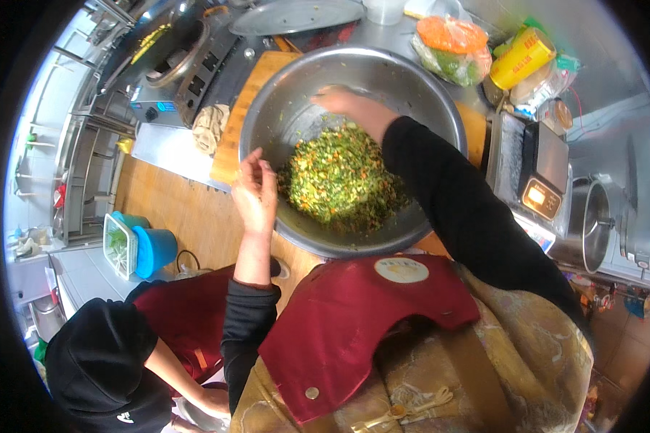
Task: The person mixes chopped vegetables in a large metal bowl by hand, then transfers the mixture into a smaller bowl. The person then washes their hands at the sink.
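A large steel bowl (446,137) holds a heap of finely chopped green vegetables (343,177) flecked with orange and pale bits. My right hand (343,102) reaches over the bowl to its far inner side, above bare metal beyond the heap. Its fingers stretch toward the left, and I see nothing held in them. At the bowl's left rim is my left hand (255,189), raised with loosely bent fingers apart and nothing between them. Whether it touches the rim I cannot tell.
Under the bowl lies a wooden board (231,148), with a beige cloth (210,128) beside it. Bagged vegetables (451,49), a yellow roll (523,58) and a scale (543,169) stand right. Another person (105,361) bends at lower left, near a blue bucket (155,252).
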Motion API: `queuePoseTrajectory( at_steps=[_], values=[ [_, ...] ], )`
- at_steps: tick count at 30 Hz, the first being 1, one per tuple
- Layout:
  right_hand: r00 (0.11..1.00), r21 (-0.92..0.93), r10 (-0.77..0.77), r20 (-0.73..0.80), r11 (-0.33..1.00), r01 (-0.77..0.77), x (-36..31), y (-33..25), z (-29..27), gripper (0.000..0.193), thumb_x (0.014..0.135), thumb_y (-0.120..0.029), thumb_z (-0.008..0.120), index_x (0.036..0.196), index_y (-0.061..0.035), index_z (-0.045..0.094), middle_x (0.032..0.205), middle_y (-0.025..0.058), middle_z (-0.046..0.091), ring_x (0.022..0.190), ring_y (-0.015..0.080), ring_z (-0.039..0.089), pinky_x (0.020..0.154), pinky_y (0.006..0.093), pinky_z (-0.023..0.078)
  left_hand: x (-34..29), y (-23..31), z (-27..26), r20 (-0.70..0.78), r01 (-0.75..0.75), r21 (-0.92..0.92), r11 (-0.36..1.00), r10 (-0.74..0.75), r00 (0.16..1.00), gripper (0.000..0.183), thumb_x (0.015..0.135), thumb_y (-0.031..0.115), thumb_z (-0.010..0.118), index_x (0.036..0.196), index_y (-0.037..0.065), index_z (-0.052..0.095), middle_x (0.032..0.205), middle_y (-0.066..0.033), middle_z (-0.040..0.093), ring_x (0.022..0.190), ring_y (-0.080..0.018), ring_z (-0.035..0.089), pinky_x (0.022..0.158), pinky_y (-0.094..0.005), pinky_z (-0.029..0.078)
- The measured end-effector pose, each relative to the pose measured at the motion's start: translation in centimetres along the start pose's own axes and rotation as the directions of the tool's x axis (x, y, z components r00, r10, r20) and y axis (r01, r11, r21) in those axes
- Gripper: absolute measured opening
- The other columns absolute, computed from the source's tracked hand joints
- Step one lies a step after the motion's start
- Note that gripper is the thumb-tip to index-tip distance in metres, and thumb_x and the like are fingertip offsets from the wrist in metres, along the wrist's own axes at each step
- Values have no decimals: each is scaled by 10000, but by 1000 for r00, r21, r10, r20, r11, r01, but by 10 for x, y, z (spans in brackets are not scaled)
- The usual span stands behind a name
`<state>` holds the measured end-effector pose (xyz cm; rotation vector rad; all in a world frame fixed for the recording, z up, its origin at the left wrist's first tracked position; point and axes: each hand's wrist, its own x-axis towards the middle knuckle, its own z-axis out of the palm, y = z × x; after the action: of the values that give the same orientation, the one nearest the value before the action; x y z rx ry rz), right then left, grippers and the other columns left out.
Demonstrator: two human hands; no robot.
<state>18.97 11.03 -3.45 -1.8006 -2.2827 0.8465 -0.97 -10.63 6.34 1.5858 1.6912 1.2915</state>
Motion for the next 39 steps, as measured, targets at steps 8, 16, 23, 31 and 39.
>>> queuePoseTrajectory(
  at_steps=[8, 16, 23, 31, 39],
  values=[
    [686, -166, -415, 598, 773, 613, -173, -106, 12, 563, 923, -503, 449, 1355, -143, 486, 1459, 94, 374, 1365, 303, 294, 1108, 462, 242, -1, 1, -3, 28, -78, 152, 985, 74, 997, 279, 845, 69, 558, 1111, -7, 593, 797, -113, 653, 695, -205, 650, 669, -314, 515],
    [735, 576, -556, 388, 769, 277, -121, 23, -51, 439, 950, -397, 508, 1293, -128, 554, 1408, 88, 451, 1320, 246, 364, 1113, 401, 253, -1, 0, -2, 21, -69, 167, 983, 66, 998, 236, 855, 94, 570, 1069, 9, 622, 809, -131, 670, 714, -216, 659, 686, -328, 516],
    [771, 502, -474, 426, 833, 234, -125, -18, 17, 682, 922, -560, 442, 1445, -133, 344, 1506, 136, 295, 1372, 280, 304, 1128, 425, 220, -3, 3, -1, 19, -56, 191, 980, 54, 998, 205, 865, 102, 574, 1039, 12, 634, 795, -131, 669, 711, -209, 655, 692, -319, 515],
    [684, 209, -599, 415, 795, 570, -163, 6, -47, 631, 934, -582, 360, 1444, -210, 353, 1515, 165, 245, 1412, 354, 179, 1150, 454, 150, 2, 2, -3, 25, -100, 222, 970, 97, 995, 180, 867, 110, 576, 1008, 17, 636, 803, -137, 676, 720, -229, 669, 687, -328, 519],
    [857, 19, -86, 509, 996, 89, -163, 49, -37, 695, 920, -620, 335, 1402, -124, 400, 1394, 246, 392, 1312, 355, 358, 1080, 488, 277, 4, 2, -4, 72, -135, 245, 960, 121, 990, 162, 858, 89, 562, 977, 21, 650, 826, -148, 672, 716, -261, 664, 668, -355, 516]
  ],
)
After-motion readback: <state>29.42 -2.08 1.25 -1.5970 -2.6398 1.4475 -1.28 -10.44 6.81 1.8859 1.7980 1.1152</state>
